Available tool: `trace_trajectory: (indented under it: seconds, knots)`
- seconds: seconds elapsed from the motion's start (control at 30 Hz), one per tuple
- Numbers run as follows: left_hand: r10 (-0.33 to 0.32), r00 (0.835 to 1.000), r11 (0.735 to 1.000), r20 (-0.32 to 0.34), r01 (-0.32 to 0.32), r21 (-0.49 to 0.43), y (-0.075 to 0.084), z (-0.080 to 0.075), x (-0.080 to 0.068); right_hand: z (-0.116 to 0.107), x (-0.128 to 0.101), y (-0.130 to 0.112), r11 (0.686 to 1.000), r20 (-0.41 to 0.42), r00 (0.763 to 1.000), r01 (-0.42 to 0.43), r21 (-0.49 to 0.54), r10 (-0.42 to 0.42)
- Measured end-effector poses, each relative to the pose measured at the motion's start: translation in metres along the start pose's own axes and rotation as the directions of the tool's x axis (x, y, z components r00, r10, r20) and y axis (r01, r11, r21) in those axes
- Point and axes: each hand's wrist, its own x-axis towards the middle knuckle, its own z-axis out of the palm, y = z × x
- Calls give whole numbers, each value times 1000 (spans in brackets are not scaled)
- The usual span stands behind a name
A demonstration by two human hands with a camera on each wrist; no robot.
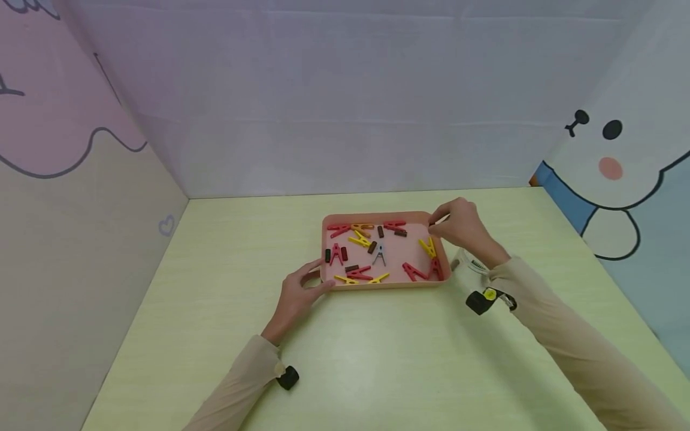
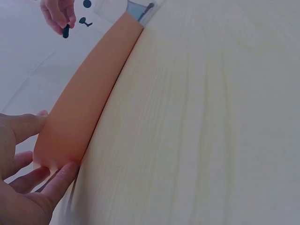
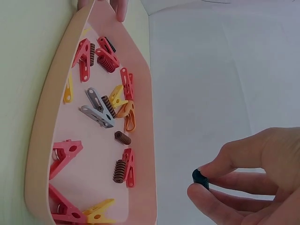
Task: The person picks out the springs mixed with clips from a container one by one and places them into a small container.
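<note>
A shallow pink tray (image 1: 396, 263) holds several red, yellow, orange and grey clothespins, such as the grey clothespin (image 3: 98, 108), and several small brown ribbed cylinders (image 3: 123, 137). At the tray's near left corner my left hand (image 1: 295, 294) grips it, thumb and fingers on either side of the corner. Its fingers (image 2: 61, 183) touch the outer wall in the left wrist view. Above the far right corner, my right hand (image 1: 460, 224) pinches a small dark cylinder (image 3: 200, 179) between thumb and fingertips. The cylinder hangs clear of the tray.
Partly behind the right forearm, a clear container (image 1: 471, 269) stands on the pale wooden table (image 1: 377, 347), right of the tray. A white cloth wall (image 1: 345, 108) rises behind the table, and printed panels flank both sides.
</note>
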Motion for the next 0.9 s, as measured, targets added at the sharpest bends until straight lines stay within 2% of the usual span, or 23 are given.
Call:
trace_trajectory:
  seconds: [0.53, 0.9]
  knots:
    - [-12, 1000, 1000, -13, 13, 23, 0, 1, 1, -16, -25, 4, 999, -6, 999, 51, -11, -51]
    - [-31, 999, 999, -33, 32, 28, 0, 3, 0, -24, -40, 16, 996, -10, 996, 85, 13, -85]
